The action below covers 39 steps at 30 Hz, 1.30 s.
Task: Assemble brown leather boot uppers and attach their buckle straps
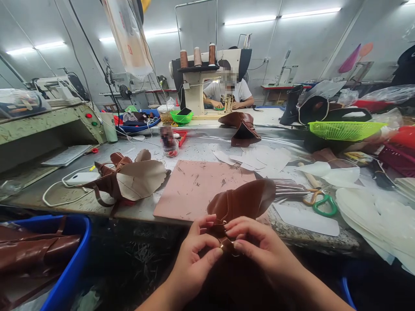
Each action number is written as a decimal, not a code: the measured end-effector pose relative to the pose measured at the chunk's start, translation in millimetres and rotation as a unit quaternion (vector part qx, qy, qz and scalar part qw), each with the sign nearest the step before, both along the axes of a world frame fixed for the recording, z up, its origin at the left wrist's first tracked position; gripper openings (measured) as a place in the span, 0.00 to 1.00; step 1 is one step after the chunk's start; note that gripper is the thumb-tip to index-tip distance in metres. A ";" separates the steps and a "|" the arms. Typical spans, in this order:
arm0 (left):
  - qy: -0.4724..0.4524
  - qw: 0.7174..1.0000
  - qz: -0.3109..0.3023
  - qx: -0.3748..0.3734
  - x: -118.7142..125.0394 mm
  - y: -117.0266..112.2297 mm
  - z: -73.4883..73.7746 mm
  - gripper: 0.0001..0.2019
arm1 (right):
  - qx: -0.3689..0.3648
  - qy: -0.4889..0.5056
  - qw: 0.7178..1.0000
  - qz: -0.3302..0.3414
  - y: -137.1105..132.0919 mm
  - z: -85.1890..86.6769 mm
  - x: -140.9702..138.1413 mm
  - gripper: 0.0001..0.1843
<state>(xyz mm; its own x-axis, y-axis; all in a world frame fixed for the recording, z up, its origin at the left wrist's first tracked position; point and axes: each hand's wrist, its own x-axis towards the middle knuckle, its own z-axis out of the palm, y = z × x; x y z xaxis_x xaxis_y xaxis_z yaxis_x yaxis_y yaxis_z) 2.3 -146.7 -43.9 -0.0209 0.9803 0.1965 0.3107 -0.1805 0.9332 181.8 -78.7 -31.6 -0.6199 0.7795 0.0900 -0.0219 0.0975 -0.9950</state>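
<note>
A brown leather boot upper (244, 201) lies across the front edge of the workbench, its near end hanging over towards me. My left hand (201, 246) pinches the near part of it from the left, thumb and fingers curled at a strap with a small metal buckle. From the other side my right hand (253, 242) grips the same strap area, its thumb and fingertips close to the buckle. The fingers partly cover the buckle, so its exact fastening is hidden. Under the far part of the leather is a pink cutting board (194, 185).
Green-handled scissors (325, 204) and white sheet pieces (308, 218) lie to the right. More brown uppers (139, 179) rest on the left, above a blue tub (82, 242) of leather pieces. A sewing machine (194, 90) stands opposite, with a person (243, 93) behind it.
</note>
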 end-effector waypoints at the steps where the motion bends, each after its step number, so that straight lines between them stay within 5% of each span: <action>1: -0.010 1.000 -0.003 0.000 -0.8 -0.2 -2.0 0.12 | 0.004 0.003 1.000 0.000 0.1 -0.2 -0.4 0.09; 13: -0.093 0.992 -0.042 -0.070 -3.0 0.9 -6.0 0.13 | 0.057 -0.057 0.992 0.098 5.7 9.0 2.2 0.07; 22: 0.036 0.998 -0.003 -0.051 8.0 1.2 8.5 0.06 | -0.001 -0.064 0.997 0.048 1.5 10.4 -0.8 0.05; 39: 0.217 0.974 0.045 0.042 19.6 -2.8 6.1 0.07 | 0.091 -0.167 0.981 0.041 4.3 4.5 -1.6 0.11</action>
